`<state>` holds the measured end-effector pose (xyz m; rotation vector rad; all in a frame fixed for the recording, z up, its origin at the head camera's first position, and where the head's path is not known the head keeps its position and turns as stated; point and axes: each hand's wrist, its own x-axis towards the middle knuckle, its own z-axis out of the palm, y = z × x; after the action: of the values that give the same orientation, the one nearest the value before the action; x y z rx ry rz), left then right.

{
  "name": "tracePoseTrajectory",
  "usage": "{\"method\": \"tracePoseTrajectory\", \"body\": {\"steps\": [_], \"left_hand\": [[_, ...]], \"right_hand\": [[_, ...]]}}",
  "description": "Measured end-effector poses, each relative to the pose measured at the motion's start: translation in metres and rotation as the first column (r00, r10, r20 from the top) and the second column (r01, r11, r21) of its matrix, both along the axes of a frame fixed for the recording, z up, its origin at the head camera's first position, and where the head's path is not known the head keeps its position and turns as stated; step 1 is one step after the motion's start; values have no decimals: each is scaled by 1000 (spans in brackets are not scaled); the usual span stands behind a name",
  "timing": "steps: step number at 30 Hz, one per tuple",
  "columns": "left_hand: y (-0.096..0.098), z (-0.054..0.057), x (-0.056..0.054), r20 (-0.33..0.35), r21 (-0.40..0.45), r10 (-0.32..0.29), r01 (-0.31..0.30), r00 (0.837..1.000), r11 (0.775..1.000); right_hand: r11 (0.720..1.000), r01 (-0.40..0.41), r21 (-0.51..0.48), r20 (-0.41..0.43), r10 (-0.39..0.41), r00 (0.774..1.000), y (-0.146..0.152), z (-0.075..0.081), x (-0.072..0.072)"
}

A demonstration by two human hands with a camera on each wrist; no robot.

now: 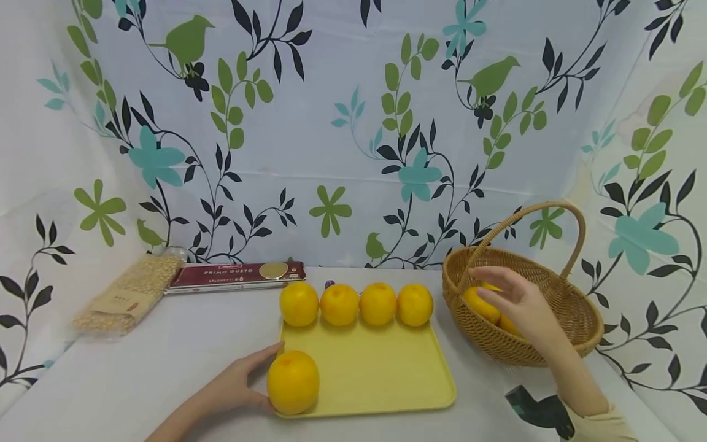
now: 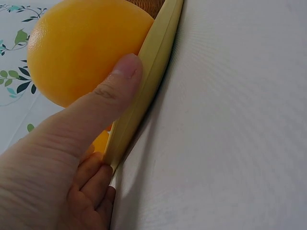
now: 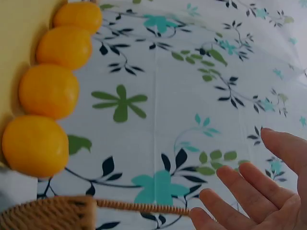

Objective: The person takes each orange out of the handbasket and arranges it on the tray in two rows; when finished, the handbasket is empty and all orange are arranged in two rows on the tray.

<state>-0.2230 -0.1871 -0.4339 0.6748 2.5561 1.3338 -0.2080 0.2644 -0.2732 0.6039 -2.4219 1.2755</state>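
Note:
My left hand (image 1: 240, 380) rests at the left edge of a yellow tray (image 1: 381, 365), thumb (image 2: 127, 72) against the rim and fingers spread along the side. Just beside it, a large orange (image 1: 294, 382) sits in the tray's near left corner. Along the tray's far edge stand several more oranges (image 1: 339, 305) in a row. My right hand (image 1: 516, 301) hovers over a wicker basket (image 1: 585, 325), its fingers loosely extended and holding nothing. Inside the basket lie oranges (image 1: 482, 305), partly hidden by that hand.
A dark red spaghetti pack (image 1: 234, 277) and a clear bag of grains (image 1: 129, 294) lie at the back left of the white table. The basket's tall handle (image 1: 577, 227) arches up behind my right hand. A patterned cloth (image 1: 353, 135) hangs behind the table.

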Motion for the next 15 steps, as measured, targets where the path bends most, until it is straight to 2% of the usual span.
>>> {"method": "tracePoseTrajectory", "body": {"steps": [5,8,11,15], "left_hand": [[3,-6,4,49,42,4,-6,999,999],[4,-11,7,61,49,14,-17,998,999],[3,-12,8,45,46,30,-32,999,998],[2,-13,8,30,53,16,-17,999,998]], "right_hand": [[983,150,106,7,-152,988,37,18,-9],[964,198,176,11,-203,979,51,31,-20],[952,214,219,0,-220,976,60,40,-33],[928,232,290,-40,-230,972,68,42,-51]]}}
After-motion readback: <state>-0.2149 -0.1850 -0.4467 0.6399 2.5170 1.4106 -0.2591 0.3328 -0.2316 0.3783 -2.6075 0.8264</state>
